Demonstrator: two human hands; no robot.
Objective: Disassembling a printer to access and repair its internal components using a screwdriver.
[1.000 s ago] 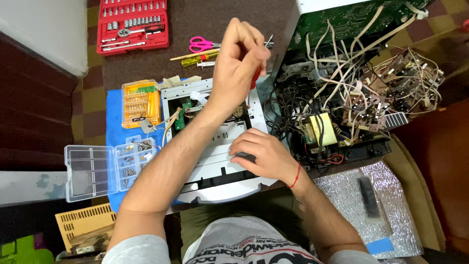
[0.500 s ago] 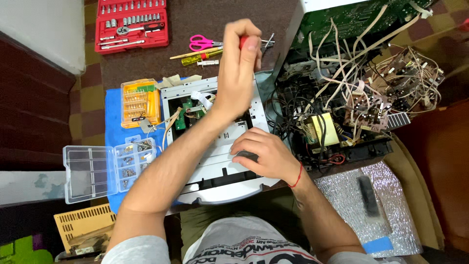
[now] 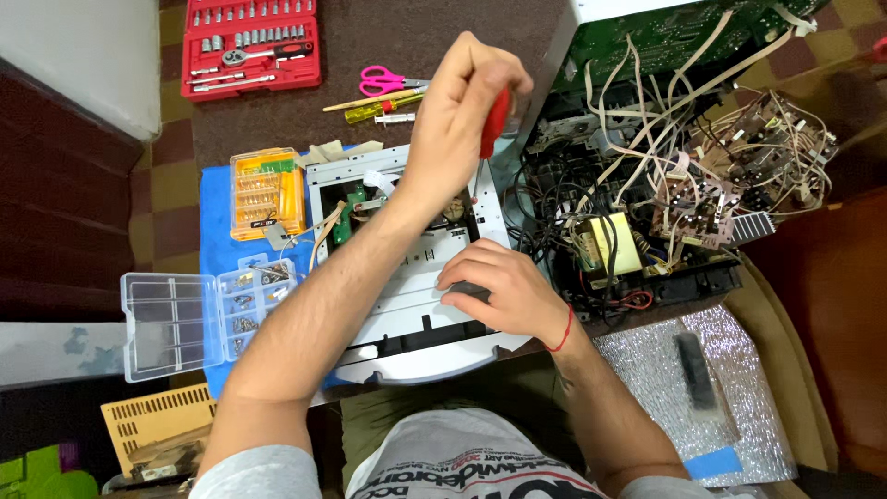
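Since a moment ago the left hand [image 3: 462,115] has shifted right, fist wrapped around the red-handled screwdriver [image 3: 494,125] over the far right edge of the white opened metal chassis [image 3: 416,296]. The right hand [image 3: 499,291] presses flat, fingers together, on its near side. Cover off; inner boards remain mounted.

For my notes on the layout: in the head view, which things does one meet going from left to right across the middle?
Clear parts box → yellow bit case → white device frame → yellow transformer → brown circuit boards.

Silver bubble-wrap package [image 3: 730,370] lies at lower right (blue label [image 3: 713,462] on it).
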